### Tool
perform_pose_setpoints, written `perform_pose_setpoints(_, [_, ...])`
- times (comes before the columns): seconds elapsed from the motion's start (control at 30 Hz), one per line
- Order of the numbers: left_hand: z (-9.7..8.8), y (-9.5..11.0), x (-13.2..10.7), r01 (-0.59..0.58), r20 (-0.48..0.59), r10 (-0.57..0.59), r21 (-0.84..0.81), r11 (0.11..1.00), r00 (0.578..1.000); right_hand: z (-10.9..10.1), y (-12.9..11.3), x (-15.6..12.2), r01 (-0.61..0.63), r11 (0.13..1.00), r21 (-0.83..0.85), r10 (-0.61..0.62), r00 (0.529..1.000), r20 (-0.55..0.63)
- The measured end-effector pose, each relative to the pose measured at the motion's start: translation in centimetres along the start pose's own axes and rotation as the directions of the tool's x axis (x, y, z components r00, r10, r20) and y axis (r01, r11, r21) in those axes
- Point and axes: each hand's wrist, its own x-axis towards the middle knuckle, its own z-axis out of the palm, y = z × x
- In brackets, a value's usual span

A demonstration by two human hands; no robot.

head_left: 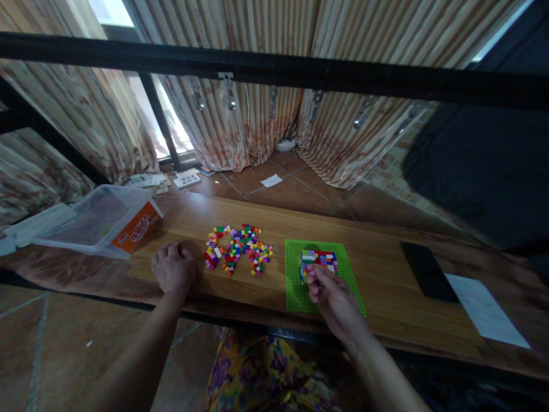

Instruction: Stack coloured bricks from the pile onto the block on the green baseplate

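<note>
A green baseplate (pixel 295 297) lies on the wooden table (pixel 386 274), with a small many-coloured brick build (pixel 318 260) standing on it. My right hand (pixel 332 297) reaches onto the plate, its fingers pinched together at the near left corner of the build, touching it. A heap of loose small bricks (pixel 238 247) in several colours lies to the left of the plate. My left hand (pixel 172 268) rests on the table just left of that heap, fingers curled under, with nothing seen in it.
A clear plastic box (pixel 92 220) with an orange label lies tipped at the table's left end. A black phone (pixel 426 270) and a white sheet (pixel 486 312) sit at the right. A black bar (pixel 274 68) crosses overhead; curtains hang behind. Papers lie on the tiled floor.
</note>
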Motion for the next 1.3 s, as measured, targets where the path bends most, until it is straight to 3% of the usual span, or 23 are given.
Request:
perform_pose_setpoints(0.1, [0.0, 0.0, 0.0, -0.006, 0.004, 0.006, 0.012, 1.0, 1.0, -0.8, -1.0, 0.3, -0.048, 0.994, 0.097, 0.046, 0.999, 0.017])
perform_pose_setpoints(0.3, [0.3, -0.3, 0.1, -0.017, -0.008, 0.017, 0.021, 1.0, 1.0, -1.1, -1.2, 0.3, -0.055, 0.997, 0.053, 0.054, 0.998, 0.027])
perform_pose_setpoints(0.4, [0.4, -0.3, 0.1, -0.006, -0.005, 0.006, 0.019, 1.0, 1.0, -0.2, -0.4, 0.3, -0.025, 0.998, -0.063, 0.028, 0.999, 0.045])
perform_pose_setpoints(0.47, [0.3, -0.3, 0.1, -0.004, -0.006, 0.004, 0.014, 1.0, 1.0, 0.8, 0.6, 0.6, 0.026, 0.966, -0.257, -0.009, 0.998, 0.069])
perform_pose_setpoints(0.53, [0.2, -0.2, 0.0, -0.004, -0.009, 0.005, 0.012, 1.0, 1.0, 2.1, 1.7, 1.3, 0.141, 0.835, -0.531, -0.085, 0.988, 0.129])
perform_pose_setpoints(0.63, [0.1, -0.1, -0.1, -0.01, -0.008, 0.01, 0.018, 1.0, 1.0, 4.3, 3.1, 2.6, 0.338, 0.411, -0.846, -0.206, 0.939, 0.275])
perform_pose_setpoints(0.7, [0.1, -0.1, -0.1, -0.011, -0.005, 0.011, 0.024, 1.0, 1.0, 5.5, 3.8, 3.5, 0.361, 0.154, -0.92, -0.214, 0.921, 0.326])
perform_pose_setpoints(0.77, [0.1, -0.1, -0.1, -0.011, -0.009, 0.011, 0.03, 0.999, 1.0, 6.4, 4.2, 4.3, 0.333, 0.009, -0.943, -0.193, 0.926, 0.325])
perform_pose_setpoints(0.83, [0.2, -0.1, -0.2, -0.012, -0.012, 0.012, 0.032, 0.999, 1.0, 6.8, 4.4, 4.9, 0.32, -0.054, -0.946, -0.183, 0.928, 0.324])
perform_pose_setpoints(0.93, [0.2, -0.1, -0.2, -0.006, -0.01, 0.007, 0.024, 1.0, 1.0, 6.8, 4.6, 5.4, 0.326, -0.055, -0.944, -0.199, 0.923, 0.331])
perform_pose_setpoints(1.13, [0.3, -0.2, -0.2, -0.004, -0.012, 0.004, 0.02, 1.0, 1.0, 5.8, 4.8, 5.9, 0.338, 0.108, -0.935, -0.227, 0.924, 0.308])
perform_pose_setpoints(1.3, [0.5, -0.4, -0.2, -0.001, -0.017, 0.001, 0.02, 1.0, 1.0, 5.3, 5.0, 5.5, 0.355, 0.183, -0.917, -0.27, 0.915, 0.301])
